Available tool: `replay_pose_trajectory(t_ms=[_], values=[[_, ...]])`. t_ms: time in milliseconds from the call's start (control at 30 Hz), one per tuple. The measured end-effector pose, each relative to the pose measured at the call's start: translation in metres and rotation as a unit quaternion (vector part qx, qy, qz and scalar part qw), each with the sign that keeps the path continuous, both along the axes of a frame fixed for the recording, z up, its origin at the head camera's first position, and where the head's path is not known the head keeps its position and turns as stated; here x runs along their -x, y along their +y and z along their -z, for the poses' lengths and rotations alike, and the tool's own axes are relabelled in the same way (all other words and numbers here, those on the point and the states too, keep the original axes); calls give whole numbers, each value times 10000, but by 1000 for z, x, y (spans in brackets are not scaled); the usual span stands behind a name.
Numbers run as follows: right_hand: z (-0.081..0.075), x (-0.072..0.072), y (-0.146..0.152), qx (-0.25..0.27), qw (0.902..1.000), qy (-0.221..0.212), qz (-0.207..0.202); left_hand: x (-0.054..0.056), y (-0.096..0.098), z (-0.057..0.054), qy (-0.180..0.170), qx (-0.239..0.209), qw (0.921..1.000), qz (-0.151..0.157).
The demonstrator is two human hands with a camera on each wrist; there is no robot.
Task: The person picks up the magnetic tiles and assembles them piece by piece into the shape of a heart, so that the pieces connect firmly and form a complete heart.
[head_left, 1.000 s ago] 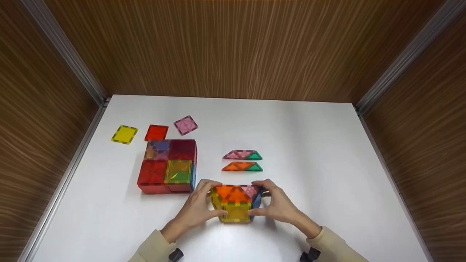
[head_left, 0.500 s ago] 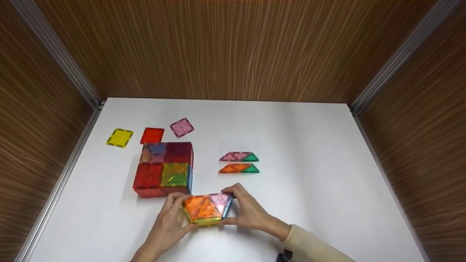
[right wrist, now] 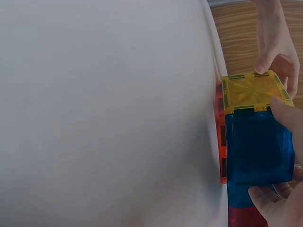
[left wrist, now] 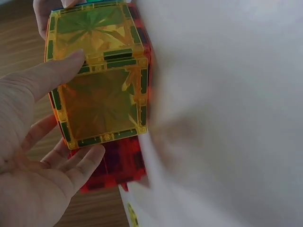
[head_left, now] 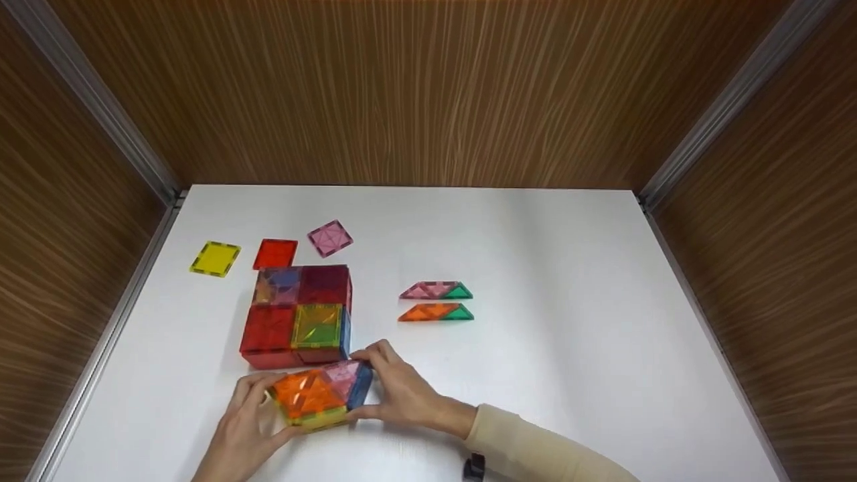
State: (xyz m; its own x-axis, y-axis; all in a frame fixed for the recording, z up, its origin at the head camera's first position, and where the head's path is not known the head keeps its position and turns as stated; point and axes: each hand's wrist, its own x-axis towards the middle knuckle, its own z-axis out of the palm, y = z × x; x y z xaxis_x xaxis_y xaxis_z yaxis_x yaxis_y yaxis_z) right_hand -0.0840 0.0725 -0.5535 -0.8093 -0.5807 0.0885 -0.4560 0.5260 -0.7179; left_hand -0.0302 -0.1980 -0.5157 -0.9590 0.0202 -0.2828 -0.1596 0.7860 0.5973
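Both hands hold a trapezoid block of see-through magnetic tiles (head_left: 309,395), orange and pink on top. My left hand (head_left: 238,422) grips its left end, thumb on the front edge and fingertips behind. In the left wrist view the thumb lies on a yellow square tile side (left wrist: 102,109). My right hand (head_left: 402,391) grips the other end, where a blue tile side (right wrist: 258,146) shows in the right wrist view. Just behind stands a larger box of magnetic tiles (head_left: 269,328), mostly red, with a yellow-green square at its near right corner. The block sits close against its front.
Behind the box lie a yellow square tile (head_left: 215,259), a red square tile (head_left: 275,254) and a pink square tile (head_left: 330,238). To its right are two flat tile strips, one pink and green (head_left: 435,290), one orange and green (head_left: 435,312). Wood-grain panels (head_left: 415,94) wall the white table (head_left: 556,301).
Both hands have carried the trapezoid block leftward, from right of the larger box to its front. The block has turned slightly, its right end now farther back. Loose tiles stay put.
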Motion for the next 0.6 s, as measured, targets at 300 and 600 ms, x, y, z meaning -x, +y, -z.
replay_pose_trajectory(t_ms=[300, 600], values=[[1, 6, -32, -295, 9965, 744, 256, 5, -31, 5, 573, -1, 9983, 50], [5, 11, -42, -469, 9848, 1502, 741, 16, -46, 7, 1350, -94, 9907, 127]])
